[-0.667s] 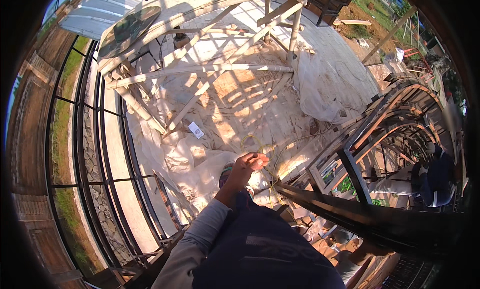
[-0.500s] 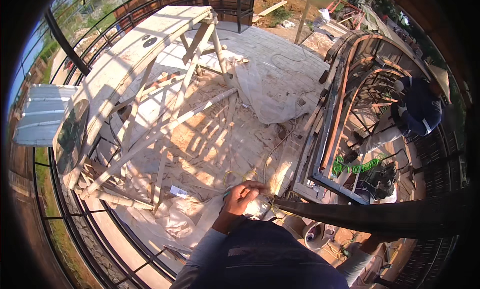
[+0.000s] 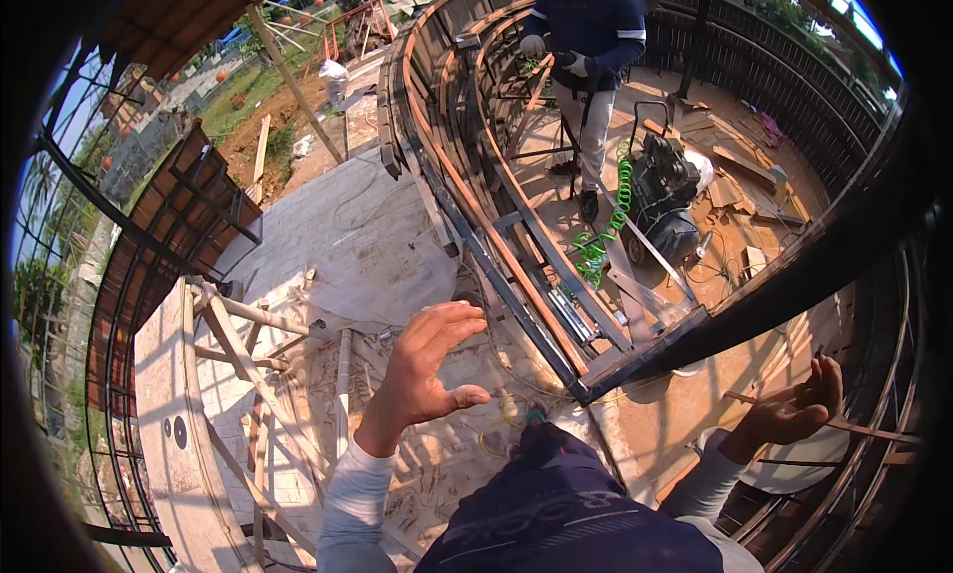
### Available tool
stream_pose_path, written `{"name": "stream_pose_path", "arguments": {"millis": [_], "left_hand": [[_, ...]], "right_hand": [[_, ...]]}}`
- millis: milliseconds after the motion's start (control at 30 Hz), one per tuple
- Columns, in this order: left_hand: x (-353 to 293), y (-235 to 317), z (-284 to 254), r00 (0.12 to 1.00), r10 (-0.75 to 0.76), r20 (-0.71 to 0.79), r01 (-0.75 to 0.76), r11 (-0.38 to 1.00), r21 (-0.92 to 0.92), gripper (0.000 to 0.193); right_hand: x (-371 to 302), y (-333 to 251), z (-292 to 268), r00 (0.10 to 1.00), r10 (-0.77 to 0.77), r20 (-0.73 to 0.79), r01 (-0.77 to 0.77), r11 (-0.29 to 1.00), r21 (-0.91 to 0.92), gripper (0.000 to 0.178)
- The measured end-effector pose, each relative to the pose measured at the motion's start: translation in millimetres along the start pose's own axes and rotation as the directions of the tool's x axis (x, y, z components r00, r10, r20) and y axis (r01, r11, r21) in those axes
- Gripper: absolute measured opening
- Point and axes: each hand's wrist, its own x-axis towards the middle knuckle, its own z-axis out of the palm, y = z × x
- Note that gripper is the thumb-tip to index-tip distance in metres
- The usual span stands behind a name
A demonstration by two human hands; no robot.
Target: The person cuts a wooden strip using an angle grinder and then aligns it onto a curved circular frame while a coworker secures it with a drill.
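My left hand (image 3: 425,366) is raised in mid-air, its fingers stretched and its thumb apart. It holds nothing, and the end of the curved bench-like frame (image 3: 581,379) is the nearest large thing to its right. Out to the right, my right hand (image 3: 794,411) is turned palm up with loosely bent fingers and shows nothing held. A thin wooden strip (image 3: 874,432) appears just beyond it; I cannot tell whether they touch. Between the hands and farther off, a thick dark post (image 3: 764,310) slants from the frame's corner toward the upper right.
A co-worker (image 3: 591,37) in gloves stands inside the curved frame, beside a green coiled hose (image 3: 622,196) and a black compressor (image 3: 667,186). At left stands a pale wooden table (image 3: 164,374) on pole legs. Plastic sheeting (image 3: 382,285) covers floor ahead; wood offcuts (image 3: 730,191) lie right.
The view has swung right. My left hand, earlier bent with its fingertips close together, has lifted and spread. My right hand, mostly hidden behind the post before, now shows. The co-worker has straightened up.
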Motion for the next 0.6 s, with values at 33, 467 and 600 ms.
{"name": "stream_pose_path", "arguments": {"millis": [33,467,600], "left_hand": [[28,-6,-5,0.992,0.091,0.081,-0.097,0.993,0.072,0.095],[171,-89,45,0.505,0.3,0.809,-0.572,0.818,0.054,0.1],[189,-101,43,0.389,0.271,0.88,-0.566,0.824,-0.004,0.09]], "right_hand": [[-5,-19,-9,0.993,-0.064,0.096,0.066,0.998,-0.021,0.069],[-89,-111,171,-0.13,-0.011,0.991,-0.296,0.955,-0.028,0.091],[-93,-106,201,-0.563,0.142,0.814,-0.251,0.909,-0.333,0.087]]}}
